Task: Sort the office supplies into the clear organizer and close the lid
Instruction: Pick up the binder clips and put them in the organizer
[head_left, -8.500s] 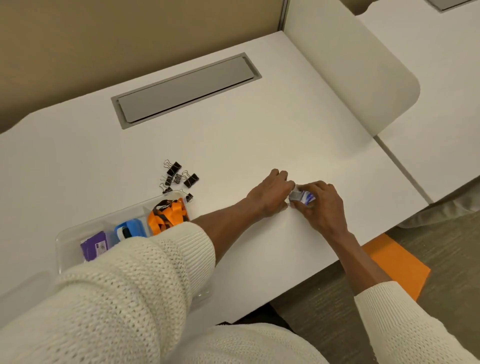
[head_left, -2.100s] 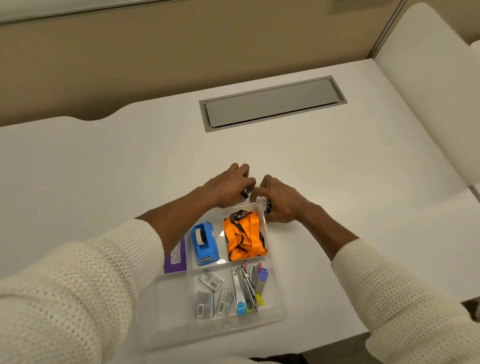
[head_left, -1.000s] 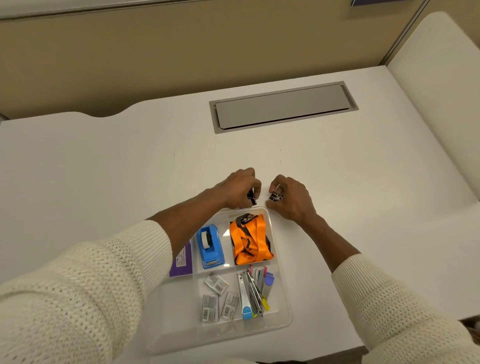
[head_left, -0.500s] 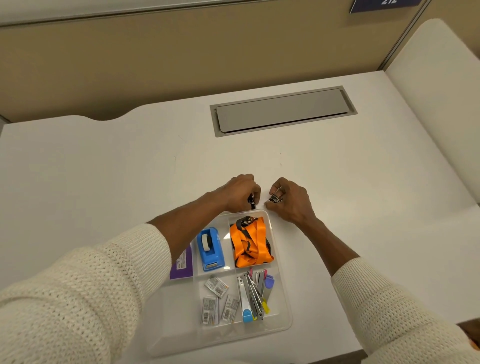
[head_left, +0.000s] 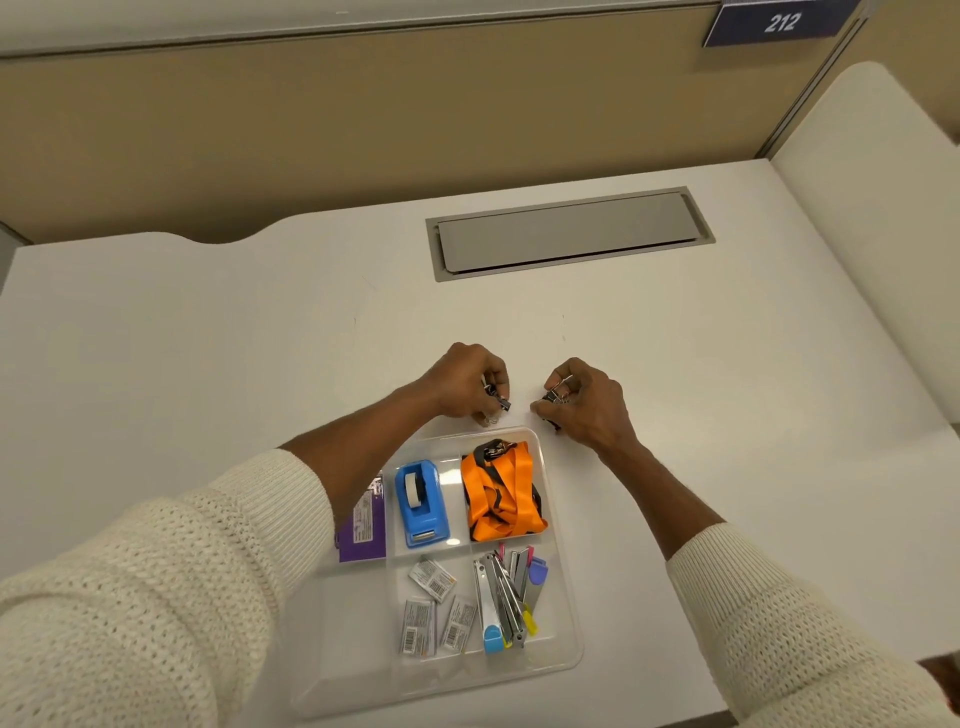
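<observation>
— Two hands are at work just past the far edge of the clear organizer (head_left: 558, 525) on the desk (head_left: 208, 338). What does each one have?

— The left hand (head_left: 467, 382) is curled shut on a small binder clip (head_left: 500, 401) pinched at the fingertips. The right hand (head_left: 587, 402) is closed over another binder clip or a small bunch of them (head_left: 555, 397); how many it holds cannot be told.

— And the organizer itself?

— It lies open, near the person, with its far right corner just beside both hands. An orange lanyard (head_left: 501, 493) fills the far right section, a blue tape dispenser (head_left: 420, 501) sits to its left, and a purple box (head_left: 363, 525) is partly hidden under the left sleeve. The near sections hold staple boxes (head_left: 431, 608) and a stapler with other small tools (head_left: 501, 597). No lid shows.

— How should the person finish this step well?

— Probably by keeping the pinch firm on the clip bodies, not the loose wire handles, which swing and could slip. The near left section looks bare, so carrying the clips over the rim and letting go low inside it should keep them from bouncing into other sections. The left sleeve hangs over that side, so it ought to lift clear first.
</observation>
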